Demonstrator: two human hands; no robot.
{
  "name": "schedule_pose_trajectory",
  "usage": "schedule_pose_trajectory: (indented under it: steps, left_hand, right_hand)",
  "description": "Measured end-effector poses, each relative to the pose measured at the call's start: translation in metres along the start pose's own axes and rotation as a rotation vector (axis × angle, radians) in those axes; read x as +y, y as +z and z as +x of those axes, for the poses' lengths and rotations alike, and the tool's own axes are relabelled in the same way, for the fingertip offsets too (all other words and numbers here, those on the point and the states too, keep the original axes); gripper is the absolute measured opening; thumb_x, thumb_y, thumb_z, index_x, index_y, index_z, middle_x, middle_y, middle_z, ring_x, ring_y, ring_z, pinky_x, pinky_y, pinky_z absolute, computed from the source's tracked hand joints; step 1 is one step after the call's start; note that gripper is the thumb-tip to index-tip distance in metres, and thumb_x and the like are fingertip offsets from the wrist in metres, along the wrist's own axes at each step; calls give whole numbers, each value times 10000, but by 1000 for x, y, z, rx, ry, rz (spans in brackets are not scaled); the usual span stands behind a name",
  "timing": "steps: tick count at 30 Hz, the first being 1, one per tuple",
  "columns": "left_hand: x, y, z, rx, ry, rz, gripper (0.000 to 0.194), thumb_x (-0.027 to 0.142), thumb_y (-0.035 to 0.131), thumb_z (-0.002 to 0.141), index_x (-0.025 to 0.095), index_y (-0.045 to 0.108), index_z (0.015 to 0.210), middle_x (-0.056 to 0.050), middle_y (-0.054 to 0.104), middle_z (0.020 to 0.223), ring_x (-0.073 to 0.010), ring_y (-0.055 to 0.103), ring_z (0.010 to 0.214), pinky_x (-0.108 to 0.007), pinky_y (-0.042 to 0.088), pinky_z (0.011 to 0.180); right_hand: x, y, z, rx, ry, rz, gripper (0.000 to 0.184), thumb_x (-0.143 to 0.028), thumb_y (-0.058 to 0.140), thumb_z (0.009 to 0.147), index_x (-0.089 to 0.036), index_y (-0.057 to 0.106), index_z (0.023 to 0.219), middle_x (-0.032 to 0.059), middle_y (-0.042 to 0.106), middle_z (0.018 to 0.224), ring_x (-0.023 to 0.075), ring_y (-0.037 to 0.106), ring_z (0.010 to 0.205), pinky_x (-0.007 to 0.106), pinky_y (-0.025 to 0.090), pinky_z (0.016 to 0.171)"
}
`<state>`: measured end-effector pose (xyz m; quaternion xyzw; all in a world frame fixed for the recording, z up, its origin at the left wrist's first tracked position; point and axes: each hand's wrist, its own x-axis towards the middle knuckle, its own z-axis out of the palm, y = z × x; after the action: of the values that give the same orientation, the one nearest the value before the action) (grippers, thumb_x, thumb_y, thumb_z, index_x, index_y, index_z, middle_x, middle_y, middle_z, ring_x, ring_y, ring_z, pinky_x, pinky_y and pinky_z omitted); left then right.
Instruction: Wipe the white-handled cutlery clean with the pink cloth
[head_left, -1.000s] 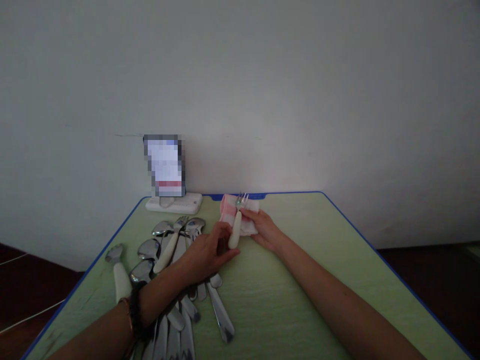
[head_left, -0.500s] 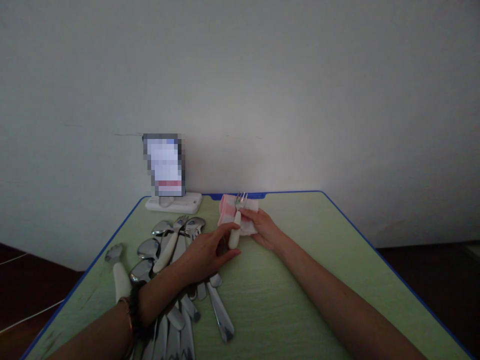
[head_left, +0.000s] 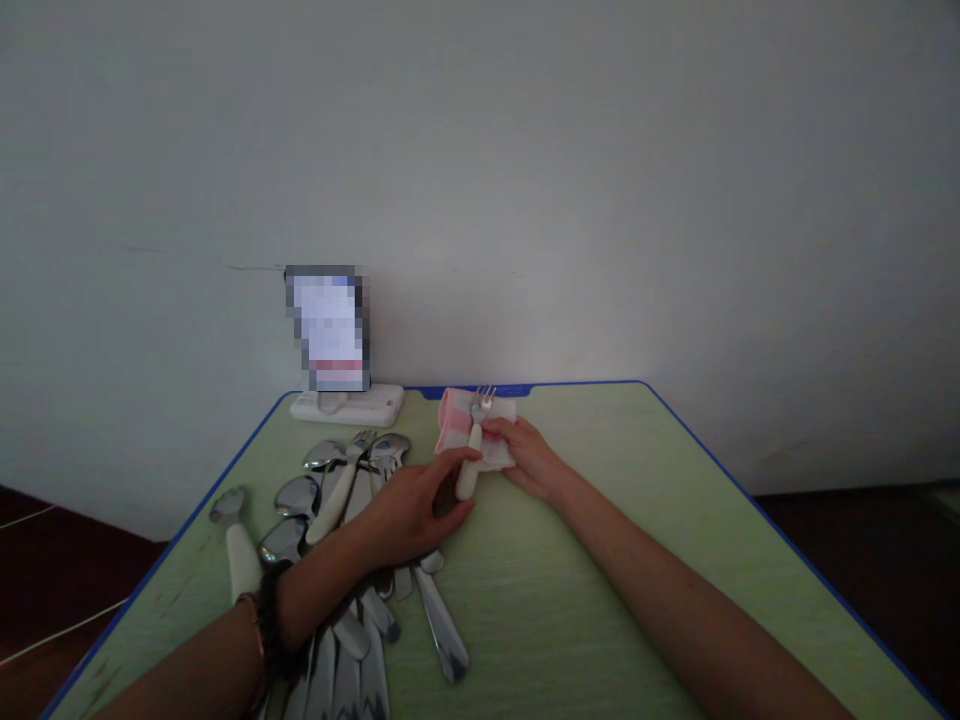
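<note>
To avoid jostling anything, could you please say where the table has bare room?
Bare patches lie between the right forearm and blue right edge, and between that forearm and the cutlery. Cutlery crowds the left side.

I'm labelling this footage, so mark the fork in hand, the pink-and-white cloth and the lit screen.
Held fork (head_left: 475, 438): head view, upper part of its white handle.
Pink-and-white cloth (head_left: 455, 422): head view, the side left of the fork.
Lit screen (head_left: 332, 325): head view, middle of its blurred display.
</note>
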<state>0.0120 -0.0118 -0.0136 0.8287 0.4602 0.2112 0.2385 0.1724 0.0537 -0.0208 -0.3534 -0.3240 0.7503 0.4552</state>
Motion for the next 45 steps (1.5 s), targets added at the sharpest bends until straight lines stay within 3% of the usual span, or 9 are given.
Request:
schedule_pose_trajectory:
  steps: [27,37,42,45]
  left_hand:
    - [2,-1,1,-11,42,49,426,266,510,783,214,468,1204,35,544,633,-123,491,557,-221,344,538]
    - [1,-1,1,-19,59,59,422,267,502,790,220,461,1208,32,563,650,-129,518,573,-225,367,551]
    - [6,-2,-2,4,70,104,494,268,467,823,219,346,1299,5,623,767,-144,553,630,-248,403,602]
    - [3,-17,-3,85,9,131,528,301,465,833,215,290,1323,-17,636,907,-133,559,628,-265,425,635]
  right_hand:
    - [1,1,0,13,-18,-8,163,-176,651,580,-153,625,739,-14,651,608,107,543,504,236,407,537]
    - [2,4,-1,-9,-57,-14,213,-257,710,564,-160,622,732,-17,643,608,101,538,519,236,414,551]
    - [4,4,2,101,-177,-43,232,-316,713,565,-164,602,701,-26,617,564,109,519,511,241,404,536]
    - [5,2,4,150,-200,-34,239,-325,716,561,-171,596,698,-31,607,556,115,515,510,251,413,542]
